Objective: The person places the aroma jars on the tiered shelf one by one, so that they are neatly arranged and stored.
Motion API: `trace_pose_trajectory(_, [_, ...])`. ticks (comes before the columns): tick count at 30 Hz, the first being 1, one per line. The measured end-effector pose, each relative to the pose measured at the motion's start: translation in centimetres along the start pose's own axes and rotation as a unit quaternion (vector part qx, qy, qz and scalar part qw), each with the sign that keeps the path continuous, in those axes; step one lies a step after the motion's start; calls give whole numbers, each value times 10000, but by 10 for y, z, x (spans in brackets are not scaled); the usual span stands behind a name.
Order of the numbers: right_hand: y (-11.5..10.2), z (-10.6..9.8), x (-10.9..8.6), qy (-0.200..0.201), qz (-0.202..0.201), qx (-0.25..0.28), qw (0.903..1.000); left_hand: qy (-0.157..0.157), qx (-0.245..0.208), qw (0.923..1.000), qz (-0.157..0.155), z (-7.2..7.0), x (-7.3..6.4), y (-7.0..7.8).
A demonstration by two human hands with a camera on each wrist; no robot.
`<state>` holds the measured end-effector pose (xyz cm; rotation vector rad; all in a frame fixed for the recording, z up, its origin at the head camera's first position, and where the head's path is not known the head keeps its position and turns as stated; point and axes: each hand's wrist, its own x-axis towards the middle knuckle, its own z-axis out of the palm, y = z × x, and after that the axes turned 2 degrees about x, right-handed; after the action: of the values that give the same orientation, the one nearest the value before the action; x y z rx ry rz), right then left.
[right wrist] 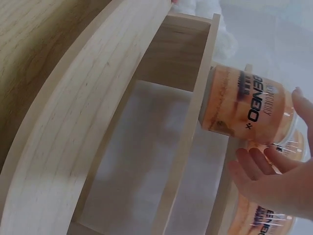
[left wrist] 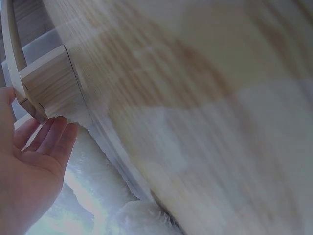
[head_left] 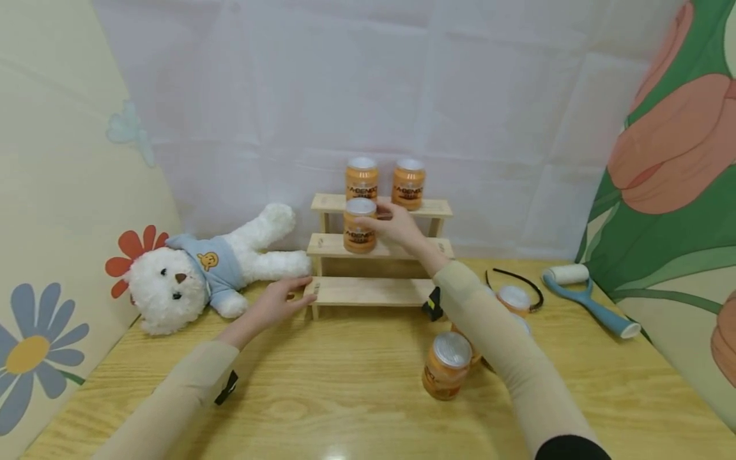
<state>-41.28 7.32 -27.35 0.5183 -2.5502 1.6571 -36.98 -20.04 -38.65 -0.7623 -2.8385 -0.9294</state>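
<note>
Most likely stocking a three-tier wooden rack [head_left: 374, 291], and now at the step of seating one can on the middle tier [head_left: 326, 245]; holding that labelled orange can [head_left: 359, 239] upright in the right hand [head_left: 399, 225], pinching it from its right side between thumb and fingers, left of the tier's middle and in front of the left top-tier can [head_left: 361, 176]; apparently resting its base on the wood, though impossible to tell whether with its full weight; pinching the left end of the lowest tier [head_left: 368, 291] with the left hand [head_left: 280, 301], presumably for steadying.

Judging by the layout, done with a pair on the top tier [head_left: 331, 203], counting in the right top-tier can [head_left: 409, 185]; not yet begun on the lowest tier; probably wanting a neighbour to the right of the pinched can.

Next, calling for a level set-down, then a spreading of thumb and fingers and a withdrawal low and to the right, without brushing the right top-tier can near the knuckles; after that, likely for a reach to the front can [head_left: 445, 374], upright on the bench [head_left: 322, 383], or to the other cans [head_left: 514, 299] beyond, partly hidden behind the right sleeve [head_left: 508, 358] and impossible to count; worth steadying with the left hand meanwhile, for fear of nudging the rack against the white plush bear [head_left: 221, 262] beside it.
</note>
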Motion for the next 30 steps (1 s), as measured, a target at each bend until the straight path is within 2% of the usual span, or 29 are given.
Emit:
trace_pose_trajectory(5, [-2,-10,-13,-5,156,162,9997,-44,-59,10000,-36,0,0,-1])
trace_pose_trajectory(13, [0,-27,-35,-41,262,-190,9995,-6,-34,10000,4,-1,1,3])
trace_pose_trajectory(23, [10,-46,-65,-292,159,-143,9993,-67,5,10000,57,1,2,-1])
trace_pose_trajectory(30, [18,-59,-92,-454,-41,132,9989,-39,38,10000,83,0,3,-2])
